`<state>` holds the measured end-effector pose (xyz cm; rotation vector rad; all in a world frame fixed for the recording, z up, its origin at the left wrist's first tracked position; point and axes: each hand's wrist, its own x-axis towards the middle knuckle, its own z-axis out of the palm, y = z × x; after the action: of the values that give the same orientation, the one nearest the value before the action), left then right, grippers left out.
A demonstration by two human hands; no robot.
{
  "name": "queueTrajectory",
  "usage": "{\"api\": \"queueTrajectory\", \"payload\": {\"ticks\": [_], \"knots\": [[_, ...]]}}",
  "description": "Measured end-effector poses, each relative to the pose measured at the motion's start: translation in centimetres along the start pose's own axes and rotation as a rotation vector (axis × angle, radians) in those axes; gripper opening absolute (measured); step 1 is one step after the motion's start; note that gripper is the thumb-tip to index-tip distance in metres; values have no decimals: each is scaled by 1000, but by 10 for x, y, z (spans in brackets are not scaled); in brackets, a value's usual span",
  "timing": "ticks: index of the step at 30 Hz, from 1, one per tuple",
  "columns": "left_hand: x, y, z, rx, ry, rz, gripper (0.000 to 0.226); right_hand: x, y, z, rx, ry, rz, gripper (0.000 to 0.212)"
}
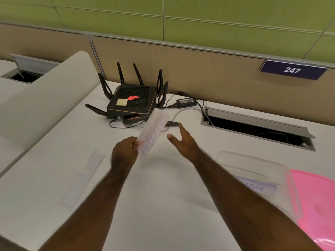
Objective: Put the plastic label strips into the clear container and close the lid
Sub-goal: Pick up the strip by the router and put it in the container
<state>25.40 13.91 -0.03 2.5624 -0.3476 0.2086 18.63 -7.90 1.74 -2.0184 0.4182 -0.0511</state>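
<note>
My left hand [125,151] pinches a label strip [152,132], apparently angled up-right; my right hand [183,142] hangs open beside it, nearer the clear container [253,171].

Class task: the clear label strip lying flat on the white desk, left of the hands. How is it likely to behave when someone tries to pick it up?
The label strip looks thin and flat against the desk, so probably light, and awkward to lift without catching an edge. Its glossy plastic may slide when pushed. Long and narrow, it likely flexes.

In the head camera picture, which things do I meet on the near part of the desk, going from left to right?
Label strip lying flat → left hand holding a strip → right hand, open → clear container → pink lid.
</note>
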Motion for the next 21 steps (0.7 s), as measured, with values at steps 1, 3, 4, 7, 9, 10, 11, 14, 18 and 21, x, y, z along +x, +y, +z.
{"api": "queueTrajectory", "payload": {"ticks": [1,3,4,7,9,10,11,14,18,21], "knots": [[-2,12,0,-113,-16,-47,24,-3,-2,-8,75,-59,48,74],[-7,38,-1,-369,-85,-172,25,-12,-6,-21,185,-234,106,68],[-10,51,-1,-539,-131,-248,25,-18,-8,-27,203,-317,118,68],[-23,87,-4,-969,-248,-370,26,-32,-9,-47,253,-463,119,58],[-30,107,-3,-1089,-281,-364,22,-42,-8,-62,350,-505,138,47],[-33,117,-2,-1099,-286,-362,20,-47,-6,-70,410,-508,155,45],[-35,127,-1,-1090,-285,-360,19,-53,-4,-79,465,-501,165,46],[-43,152,7,-1037,-338,-300,17,-68,5,-108,541,-445,165,52],[-49,182,10,-1086,-536,-176,30,-93,18,-153,463,-361,164,48],[-41,204,6,-1337,-609,-144,49,-113,32,-188,337,-289,160,51]]}}
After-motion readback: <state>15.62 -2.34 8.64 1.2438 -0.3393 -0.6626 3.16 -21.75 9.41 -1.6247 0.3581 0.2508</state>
